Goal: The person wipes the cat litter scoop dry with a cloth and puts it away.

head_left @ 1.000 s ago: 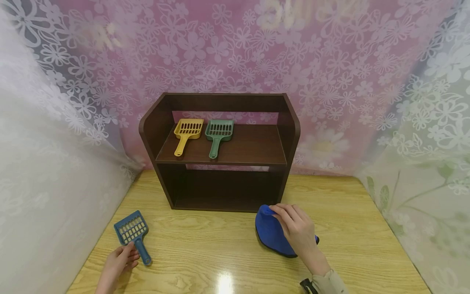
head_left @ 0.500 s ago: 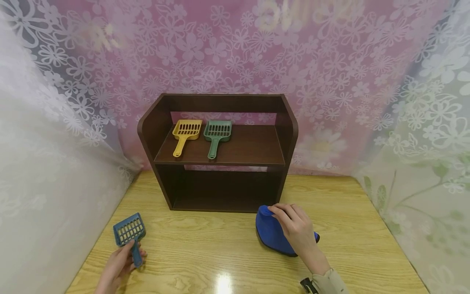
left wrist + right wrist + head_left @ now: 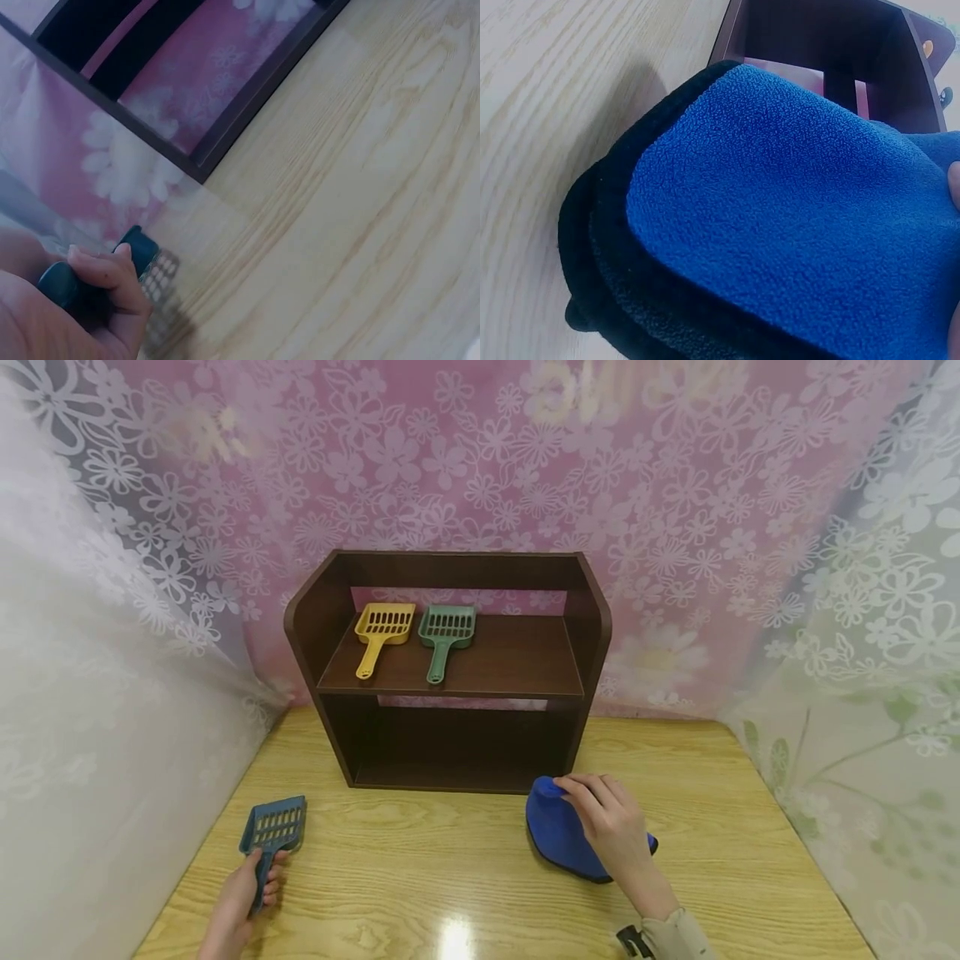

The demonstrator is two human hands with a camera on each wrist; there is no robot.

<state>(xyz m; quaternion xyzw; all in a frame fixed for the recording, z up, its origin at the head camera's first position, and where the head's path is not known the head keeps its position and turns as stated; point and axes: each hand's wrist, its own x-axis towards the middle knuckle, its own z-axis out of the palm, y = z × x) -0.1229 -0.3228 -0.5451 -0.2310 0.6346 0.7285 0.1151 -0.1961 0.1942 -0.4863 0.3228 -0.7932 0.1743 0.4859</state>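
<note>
Two holds: the left hand [image 3: 242, 891] curls round the blue scoop [image 3: 274, 837] (handle [image 3: 262, 878] now swung toward the palm), apparently firming its grip; the right hand [image 3: 611, 822] pinches the cloth [image 3: 557, 837].

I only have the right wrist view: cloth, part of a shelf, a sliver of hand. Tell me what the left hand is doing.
Observer: The left hand grips a blue scoop by its handle.

Operator: Now tell me what lies on the upper shelf.

Observer: A yellow scoop and a green scoop lie side by side there, handles pointing toward the person.

Operator: Tell me where the right hand holds the cloth; my picture cuts that off.

Observer: In the head view, the fingertips pinch it at its end nearest the shelf.
</note>
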